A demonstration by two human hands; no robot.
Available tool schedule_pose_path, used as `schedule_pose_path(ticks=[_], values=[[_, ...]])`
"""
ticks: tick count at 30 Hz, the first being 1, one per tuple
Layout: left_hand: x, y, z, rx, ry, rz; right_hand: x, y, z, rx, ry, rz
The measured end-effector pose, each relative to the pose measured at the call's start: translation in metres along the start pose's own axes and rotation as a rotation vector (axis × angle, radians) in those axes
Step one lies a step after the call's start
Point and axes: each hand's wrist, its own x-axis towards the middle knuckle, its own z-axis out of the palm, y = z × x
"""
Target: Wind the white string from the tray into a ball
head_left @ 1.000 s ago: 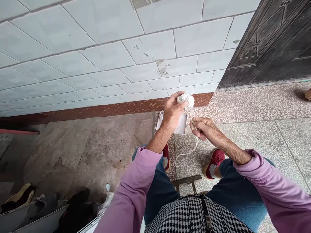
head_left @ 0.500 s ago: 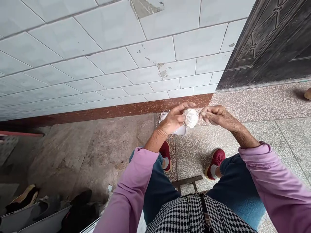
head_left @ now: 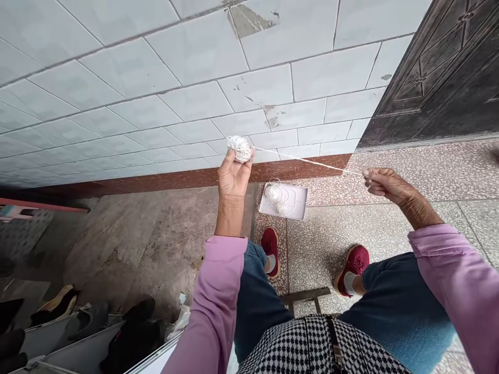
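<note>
My left hand (head_left: pixel 234 176) is raised in front of the tiled wall, its fingers closed around a ball of white string (head_left: pixel 239 149). From that ball a taut strand of string (head_left: pixel 312 162) runs rightward and slightly down to my right hand (head_left: pixel 384 184), which pinches it between thumb and fingers. On the floor below, between the two hands, lies a shallow white box lid (head_left: pixel 299 203). Inside it sit a larger ball of string (head_left: pixel 273 192) and a smaller ball (head_left: pixel 279 208), with loose loops around them.
A white tiled wall (head_left: pixel 195 98) with a red-brown base stands ahead. A dark carved door (head_left: pixel 440 78) is at the right. Shoes (head_left: pixel 58 306) stand on a rack at lower left. A dark stool frame (head_left: pixel 307 296) shows between my legs.
My hands have moved far apart: the left up and leftward with the ball, the right out to the right. The string between them is drawn out long, and the box lid is uncovered.
</note>
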Motion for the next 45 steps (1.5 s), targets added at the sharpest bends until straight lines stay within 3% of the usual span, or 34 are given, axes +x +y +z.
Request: schedule_pose_path(ticks=[4,7,10,14,17,20,24,28,32,35,38,41,45], values=[[0.001,-0.003,-0.008,0.025,0.025,-0.028,0.008,0.023,-0.029,-0.180,0.038,0.093],[-0.007,-0.020,-0.005,0.028,-0.078,-0.136,0.016,0.026,-0.024,-0.477,0.136,0.112],[-0.018,-0.041,0.005,0.109,-0.240,-0.283,0.022,0.014,0.009,-0.529,0.156,-0.021],[-0.031,-0.066,0.022,0.234,-0.385,-0.404,0.025,-0.012,0.076,-0.226,-0.024,-0.228],[-0.036,-0.076,0.030,0.250,-0.397,-0.414,0.024,-0.022,0.113,-0.080,-0.154,-0.246],[-0.036,-0.078,0.032,0.215,-0.351,-0.367,0.020,-0.018,0.128,-0.112,-0.212,-0.214],[-0.034,-0.081,0.029,0.229,-0.247,-0.293,0.002,-0.009,0.136,-0.433,-0.165,-0.341],[-0.038,-0.091,0.026,0.357,-0.239,-0.219,-0.015,-0.015,0.141,-0.559,-0.286,-0.446],[-0.047,-0.093,0.025,0.496,-0.462,-0.261,-0.010,-0.029,0.119,-0.524,-0.129,-0.512],[-0.053,-0.086,0.025,0.448,-0.638,-0.465,0.000,-0.030,0.097,-0.531,-0.046,-0.506],[-0.058,-0.080,0.025,0.284,-0.715,-0.644,0.006,-0.025,0.090,-0.452,-0.073,-0.485],[-0.059,-0.079,0.027,0.128,-0.650,-0.641,0.009,-0.019,0.098,-0.382,-0.122,-0.446],[-0.046,-0.069,0.031,0.050,-0.456,-0.463,0.012,-0.012,0.110,-0.359,-0.244,-0.324]])
